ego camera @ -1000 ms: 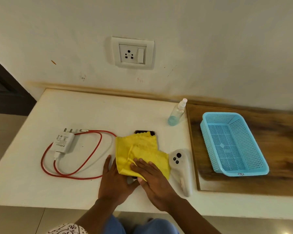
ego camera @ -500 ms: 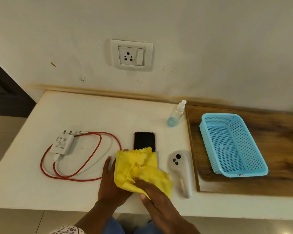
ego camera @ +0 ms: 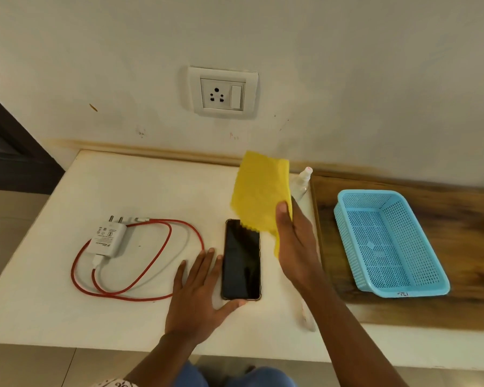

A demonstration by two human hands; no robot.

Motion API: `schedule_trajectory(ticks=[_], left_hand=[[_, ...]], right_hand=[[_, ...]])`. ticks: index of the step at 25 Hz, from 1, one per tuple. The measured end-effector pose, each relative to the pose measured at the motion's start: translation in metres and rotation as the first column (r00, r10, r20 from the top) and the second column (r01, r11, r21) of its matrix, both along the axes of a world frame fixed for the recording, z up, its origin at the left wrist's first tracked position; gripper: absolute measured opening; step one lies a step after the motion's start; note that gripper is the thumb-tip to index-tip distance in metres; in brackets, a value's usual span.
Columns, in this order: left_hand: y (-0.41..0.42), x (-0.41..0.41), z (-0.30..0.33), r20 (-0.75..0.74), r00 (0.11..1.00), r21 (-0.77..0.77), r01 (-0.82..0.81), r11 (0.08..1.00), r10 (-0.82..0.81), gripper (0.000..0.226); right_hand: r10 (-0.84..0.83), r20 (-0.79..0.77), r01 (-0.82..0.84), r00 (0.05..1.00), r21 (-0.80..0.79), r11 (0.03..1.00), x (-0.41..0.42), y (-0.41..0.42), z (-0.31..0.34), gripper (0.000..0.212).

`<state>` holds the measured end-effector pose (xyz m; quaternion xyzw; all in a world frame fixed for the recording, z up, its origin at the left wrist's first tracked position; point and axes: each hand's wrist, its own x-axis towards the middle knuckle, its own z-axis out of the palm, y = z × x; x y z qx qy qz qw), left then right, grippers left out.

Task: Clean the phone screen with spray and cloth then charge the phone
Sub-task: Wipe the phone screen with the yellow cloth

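- Right hand (ego camera: 296, 241) pinches the crinkled yellow cloth (ego camera: 260, 194), lifted above the phone's far end.
- Glossy black slab of a phone (ego camera: 242, 259) lies flat, screen up, mid-counter (ego camera: 123, 317) near the front edge.
- Left hand (ego camera: 199, 291) is released, fingers flat beside the phone, thumb at its near end.

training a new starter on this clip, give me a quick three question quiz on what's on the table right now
1. True or false: the yellow cloth is lying flat on the phone.
2. Which hand holds the cloth? A) left hand B) right hand
3. Fill in: the charger has a ___ cable.

Key: 1 false, it is lifted and only its lower corner overlaps the top of the phone. 2 B. 3 red.
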<state>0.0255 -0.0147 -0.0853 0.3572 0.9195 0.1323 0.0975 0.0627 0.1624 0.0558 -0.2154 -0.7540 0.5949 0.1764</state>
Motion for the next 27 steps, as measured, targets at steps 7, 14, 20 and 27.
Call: schedule_trajectory(ticks=[7,14,20,27], left_hand=[[0.001,0.0,0.001,-0.003,1.0,0.017,-0.007,1.0,0.007,0.092],[0.002,0.001,0.002,-0.026,1.0,0.028,-0.006,1.0,0.007,0.091],[0.001,0.002,0.004,-0.082,0.997,0.127,0.016,0.992,-0.006,0.079],[0.0,0.002,0.005,-0.158,0.987,0.249,0.048,0.967,-0.009,0.06]], right_hand=[[0.235,0.489,-0.521,0.84,0.606,0.601,-0.053,0.002,-0.095,0.044],[0.25,0.458,-0.51,0.853,0.634,0.581,-0.027,-0.011,-0.125,0.045],[0.327,0.439,-0.531,0.837,0.508,0.678,0.011,-0.034,-0.115,0.044],[0.352,0.432,-0.52,0.831,0.374,0.768,0.04,-0.057,-0.106,0.043]])
